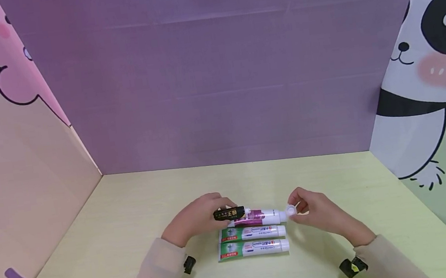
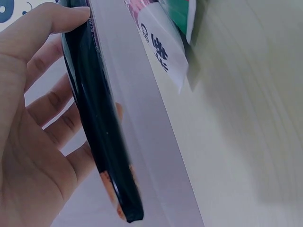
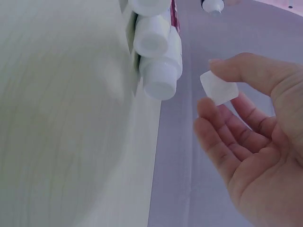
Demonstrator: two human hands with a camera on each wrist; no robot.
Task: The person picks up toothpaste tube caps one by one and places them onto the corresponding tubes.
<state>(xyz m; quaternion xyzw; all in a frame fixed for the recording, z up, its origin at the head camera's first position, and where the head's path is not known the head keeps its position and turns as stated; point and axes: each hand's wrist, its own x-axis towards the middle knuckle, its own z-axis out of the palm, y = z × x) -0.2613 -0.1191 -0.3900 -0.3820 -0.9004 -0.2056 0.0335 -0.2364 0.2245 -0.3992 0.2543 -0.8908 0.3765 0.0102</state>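
My left hand (image 1: 200, 216) grips a black toothpaste tube (image 1: 228, 214) between thumb and fingers, above the table. In the left wrist view, the dark tube (image 2: 97, 109) runs slantwise across the fingers. At its right end a small white nozzle (image 3: 214, 5) shows uncapped in the right wrist view. With thumb and fingertip, my right hand (image 1: 317, 210) pinches a white cap (image 3: 219, 88), held apart from that nozzle. Just beneath the black tube lies a purple-and-white toothpaste tube (image 1: 264, 217), partly covered by it. Nearer me, two green-and-white toothpaste tubes (image 1: 261, 232) lie side by side.
The pale wooden tabletop (image 1: 132, 215) spreads around the tubes. A purple panel (image 1: 215, 75) stands at the back. Printed side panels flank the table, with a pink figure (image 1: 17, 85) on the left and a panda (image 1: 418, 129) on the right.
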